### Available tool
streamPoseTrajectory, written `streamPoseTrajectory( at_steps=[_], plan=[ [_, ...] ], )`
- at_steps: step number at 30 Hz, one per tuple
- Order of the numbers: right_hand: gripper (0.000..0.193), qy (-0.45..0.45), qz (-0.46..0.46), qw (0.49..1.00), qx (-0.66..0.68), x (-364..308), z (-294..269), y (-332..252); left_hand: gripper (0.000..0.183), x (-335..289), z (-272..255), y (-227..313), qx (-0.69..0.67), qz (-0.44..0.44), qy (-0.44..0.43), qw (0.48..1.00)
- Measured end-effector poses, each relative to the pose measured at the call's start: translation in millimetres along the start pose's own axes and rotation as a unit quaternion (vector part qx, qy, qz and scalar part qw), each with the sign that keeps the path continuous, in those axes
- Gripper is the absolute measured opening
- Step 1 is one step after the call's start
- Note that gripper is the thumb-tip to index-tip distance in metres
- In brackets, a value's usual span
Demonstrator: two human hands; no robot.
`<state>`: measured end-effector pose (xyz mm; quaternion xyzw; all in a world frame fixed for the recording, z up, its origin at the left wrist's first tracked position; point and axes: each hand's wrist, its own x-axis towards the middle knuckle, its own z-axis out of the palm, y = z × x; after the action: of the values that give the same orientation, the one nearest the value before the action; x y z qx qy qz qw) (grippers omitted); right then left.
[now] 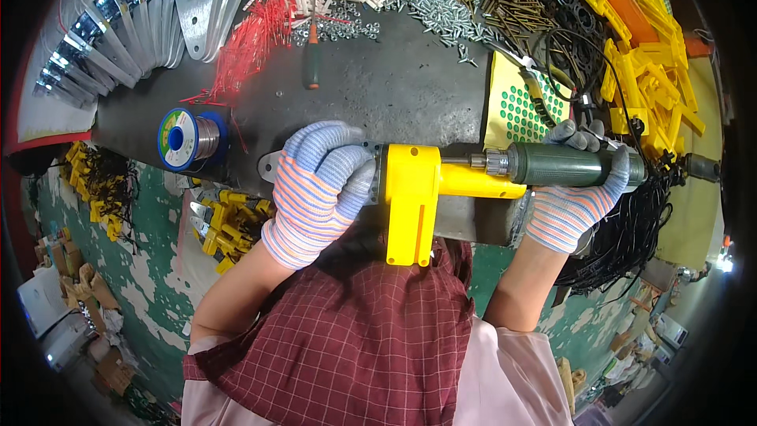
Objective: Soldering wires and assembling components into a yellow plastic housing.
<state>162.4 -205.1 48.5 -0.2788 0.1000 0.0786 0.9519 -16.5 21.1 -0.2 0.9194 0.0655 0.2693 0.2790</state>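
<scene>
The left hand [325, 189] is clamped on the left end of a yellow housing [415, 197], at the bench edge near centre; the glove hides what lies beneath, bar a grey tab at 9 o'clock of it. The right hand [579, 189] is wrapped around a green driver [564, 164], whose chuck meets the housing at 3 o'clock. The driver's tail vanishes among black cables [631, 237]. A solder spool [185, 138] sits at 9 o'clock.

place: we take this for a small assembly workshop
bench: dark worktable [394, 87] strewn with heaps of screws [441, 4]
stock: yellow plastic housings [646, 55], metal brackets [118, 39], solder spool [185, 138]
floor: worn green paint [150, 284], cartons [71, 284]
</scene>
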Motion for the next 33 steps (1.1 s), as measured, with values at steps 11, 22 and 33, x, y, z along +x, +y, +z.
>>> streamPoseTrajectory(
  at_steps=[11,22,33],
  plan=[
    [0.037,-0.042,-0.012,0.999,0.031,-5,-6,1,0.016,-2,3,4,-0.023,0.014,0.022,0.999],
    [0.039,-0.061,-0.001,0.998,0.033,-1,-11,0,0.021,0,4,3,0.002,0.023,0.017,1.0],
    [0.043,-0.024,-0.038,0.999,0.029,-6,9,-2,0.014,14,6,-2,0.014,-0.006,0.018,1.0]
  ],
)
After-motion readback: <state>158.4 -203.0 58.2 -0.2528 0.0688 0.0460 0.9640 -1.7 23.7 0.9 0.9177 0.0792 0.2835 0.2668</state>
